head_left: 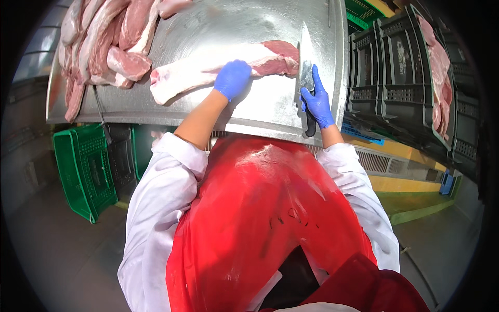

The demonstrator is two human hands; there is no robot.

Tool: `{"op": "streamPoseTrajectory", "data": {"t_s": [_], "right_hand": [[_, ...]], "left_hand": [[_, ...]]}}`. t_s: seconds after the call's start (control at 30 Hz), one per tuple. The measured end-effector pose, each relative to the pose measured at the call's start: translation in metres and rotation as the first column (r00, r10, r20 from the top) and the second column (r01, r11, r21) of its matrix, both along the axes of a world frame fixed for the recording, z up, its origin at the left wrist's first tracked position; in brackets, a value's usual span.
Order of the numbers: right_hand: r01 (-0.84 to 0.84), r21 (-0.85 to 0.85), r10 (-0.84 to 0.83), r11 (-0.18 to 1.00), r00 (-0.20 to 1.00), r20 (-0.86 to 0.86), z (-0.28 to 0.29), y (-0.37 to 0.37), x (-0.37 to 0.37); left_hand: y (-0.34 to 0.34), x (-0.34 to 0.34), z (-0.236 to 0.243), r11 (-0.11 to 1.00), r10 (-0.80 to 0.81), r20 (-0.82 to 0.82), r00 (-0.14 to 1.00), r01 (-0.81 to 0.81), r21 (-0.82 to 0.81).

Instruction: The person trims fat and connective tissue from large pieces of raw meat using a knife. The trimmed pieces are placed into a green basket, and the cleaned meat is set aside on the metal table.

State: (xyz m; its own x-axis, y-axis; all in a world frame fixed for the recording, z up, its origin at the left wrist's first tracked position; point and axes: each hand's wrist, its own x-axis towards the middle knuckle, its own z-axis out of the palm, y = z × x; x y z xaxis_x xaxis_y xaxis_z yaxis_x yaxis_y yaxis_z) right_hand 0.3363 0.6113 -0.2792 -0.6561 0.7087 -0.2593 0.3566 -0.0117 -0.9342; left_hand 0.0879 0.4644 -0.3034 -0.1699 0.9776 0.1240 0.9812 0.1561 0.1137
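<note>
Left hand pressed flat on pork slab, long axis lying left-right across steel bench; right hand clenched on cleaver, blade at slab's right end.

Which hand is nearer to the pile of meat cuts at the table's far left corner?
Left. The left hand presses on the long meat slab, right of the pile of meat cuts. The right hand grips a cleaver farther right.
</note>
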Motion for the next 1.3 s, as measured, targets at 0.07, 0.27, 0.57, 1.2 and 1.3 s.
{"op": "streamPoseTrajectory", "data": {"t_s": [0.07, 0.27, 0.57, 1.2, 1.3], "right_hand": [[-0.019, -0.019, 0.018, 1.0, 0.999, -0.028, -0.002, -0.003, -0.002], [-0.223, 0.273, 0.241, 0.936, 0.97, -0.033, -0.012, -0.002, -0.058], [-0.711, -0.047, 0.713, 0.702, 0.7, 0.052, -0.002, 0.043, -0.02], [-0.478, -0.302, 0.507, 0.825, 0.862, 0.02, 0.009, -0.028, -0.167], [-0.63, -0.234, 0.664, 0.741, 0.739, 0.114, 0.031, -0.047, -0.127]], "left_hand": [[0.004, -0.007, -0.006, 0.999, 0.032, 0.062, 0.998, -0.031, -0.014], [0.005, -0.017, 0.005, 0.983, 0.087, 0.231, 0.969, -0.121, 0.137], [0.014, -0.041, 0.025, 0.996, 0.062, 0.356, 0.933, -0.083, 0.045], [0.038, -0.1, 0.068, 0.979, 0.126, 0.699, 0.704, 0.025, -0.202], [0.033, -0.126, 0.06, 0.984, 0.158, 0.743, 0.65, -0.041, -0.173]]}}
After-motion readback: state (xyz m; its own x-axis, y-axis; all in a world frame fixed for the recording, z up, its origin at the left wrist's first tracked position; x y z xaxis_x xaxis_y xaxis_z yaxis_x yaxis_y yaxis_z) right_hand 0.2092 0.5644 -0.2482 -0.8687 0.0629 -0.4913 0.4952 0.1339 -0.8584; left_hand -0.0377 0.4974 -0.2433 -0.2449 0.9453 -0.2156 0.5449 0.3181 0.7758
